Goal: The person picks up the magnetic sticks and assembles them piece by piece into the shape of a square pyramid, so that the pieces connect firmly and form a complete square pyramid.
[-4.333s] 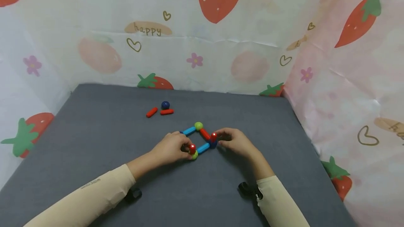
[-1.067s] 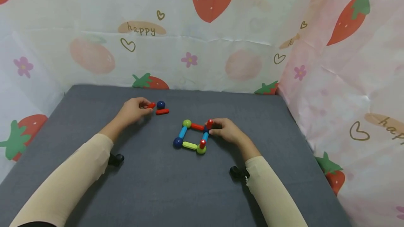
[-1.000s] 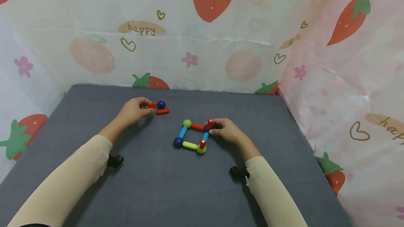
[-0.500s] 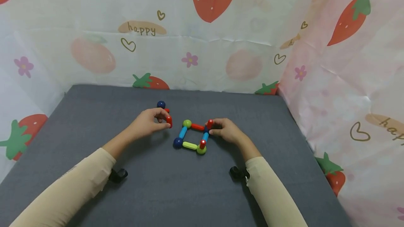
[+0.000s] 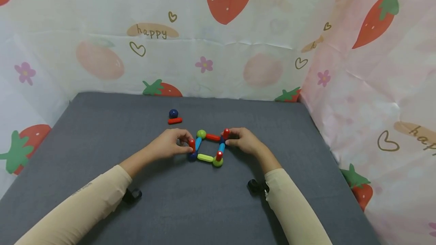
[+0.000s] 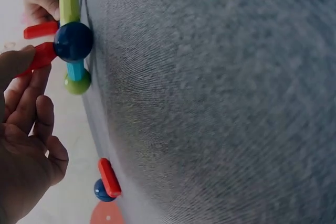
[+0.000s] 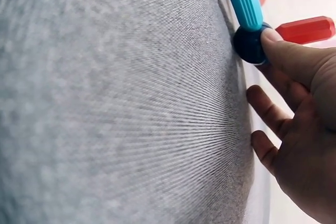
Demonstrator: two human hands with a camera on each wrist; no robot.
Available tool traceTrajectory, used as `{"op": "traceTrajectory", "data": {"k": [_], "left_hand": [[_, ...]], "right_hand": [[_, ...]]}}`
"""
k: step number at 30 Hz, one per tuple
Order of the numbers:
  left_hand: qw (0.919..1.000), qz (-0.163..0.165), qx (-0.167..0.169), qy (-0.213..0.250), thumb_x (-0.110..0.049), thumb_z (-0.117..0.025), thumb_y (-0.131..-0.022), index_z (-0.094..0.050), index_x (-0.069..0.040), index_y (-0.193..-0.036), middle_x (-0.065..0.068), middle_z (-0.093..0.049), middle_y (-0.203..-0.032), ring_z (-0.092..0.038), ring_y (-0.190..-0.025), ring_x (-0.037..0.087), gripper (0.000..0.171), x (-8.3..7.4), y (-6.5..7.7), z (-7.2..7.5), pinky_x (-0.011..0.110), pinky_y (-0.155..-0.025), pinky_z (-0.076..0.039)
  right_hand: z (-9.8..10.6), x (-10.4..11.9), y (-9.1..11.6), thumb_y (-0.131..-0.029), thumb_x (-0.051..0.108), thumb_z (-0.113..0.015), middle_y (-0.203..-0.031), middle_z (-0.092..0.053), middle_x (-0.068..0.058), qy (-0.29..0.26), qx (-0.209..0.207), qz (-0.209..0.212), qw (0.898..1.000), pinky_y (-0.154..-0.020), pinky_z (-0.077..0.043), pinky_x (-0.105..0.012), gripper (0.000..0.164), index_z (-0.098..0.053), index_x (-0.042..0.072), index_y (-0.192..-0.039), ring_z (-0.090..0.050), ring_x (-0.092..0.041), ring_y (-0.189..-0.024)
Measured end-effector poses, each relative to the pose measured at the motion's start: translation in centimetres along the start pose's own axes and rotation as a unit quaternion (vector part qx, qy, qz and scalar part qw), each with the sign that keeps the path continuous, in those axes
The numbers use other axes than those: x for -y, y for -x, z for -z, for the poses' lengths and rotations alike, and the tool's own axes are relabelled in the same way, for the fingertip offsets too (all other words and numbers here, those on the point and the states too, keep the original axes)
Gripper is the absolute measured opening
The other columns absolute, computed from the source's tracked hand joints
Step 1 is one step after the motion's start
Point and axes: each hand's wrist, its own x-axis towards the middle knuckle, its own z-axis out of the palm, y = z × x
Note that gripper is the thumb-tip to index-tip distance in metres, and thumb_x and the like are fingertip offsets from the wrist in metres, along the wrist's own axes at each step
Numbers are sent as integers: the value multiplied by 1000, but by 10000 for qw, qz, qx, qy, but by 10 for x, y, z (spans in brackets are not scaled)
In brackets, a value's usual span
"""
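In the head view a square of magnetic rods and balls lies mid-table. Its sides are a light-green rod (image 5: 205, 158), a red rod (image 5: 213, 137) and two light-blue rods. My left hand (image 5: 170, 143) pinches another red rod (image 5: 192, 145) upright; in the left wrist view its end meets the dark blue ball (image 6: 73, 41) at the near left corner. At the far right corner my right hand (image 5: 246, 140) holds a dark blue ball (image 7: 249, 44) between thumb and finger. Upright red rods stand on that ball and on the near right green ball (image 5: 218, 162).
Behind the left hand lie a loose dark blue ball (image 5: 173, 113) and a loose red rod (image 5: 175, 121). The grey tabletop (image 5: 204, 207) ends at a strawberry-patterned curtain (image 5: 218, 48) at the back and sides.
My left hand took a red rod from the loose pieces, turned it upright and brought it rightward and nearer to the near left ball. Earlier the square was turned; lately my right hand has stayed still.
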Motion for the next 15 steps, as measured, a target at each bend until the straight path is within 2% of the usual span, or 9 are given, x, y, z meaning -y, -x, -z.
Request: {"op": "traceTrajectory", "data": {"k": [4, 10, 15], "left_hand": [[9999, -136, 45, -85, -29, -81, -90, -70, -26, -105, -11, -70, -104, -64, -102, 15, 19, -5, 3, -1, 39, -91, -53], [9995, -229, 85, -199, -29, -81, -90, -71, -26, -104, -10, -68, -105, -60, -97, 15, 18, -11, 8, -4, 34, -84, -52], [9989, -308, -8, -351, -27, -82, -90, -71, -26, -104, -3, -66, -105, -57, -95, 14, 18, -14, 14, -8, 34, -83, -51]], "right_hand": [[1, 2, -2, -98, 21, -72, -136, -65, 1, 17, 84, 6, 10000, -116, -36, -49, 35, -70, 24, -132, -52, -23, -135], [2, 5, -8, -98, 19, -71, -137, -65, 1, 104, 277, 97, 9995, -117, -36, -50, 36, -69, 22, -134, -52, -24, -135], [1, 7, -9, -98, 20, -71, -136, -66, -1, 266, 208, 193, 9992, -115, -38, -49, 36, -69, 19, -134, -53, -24, -133]]}}
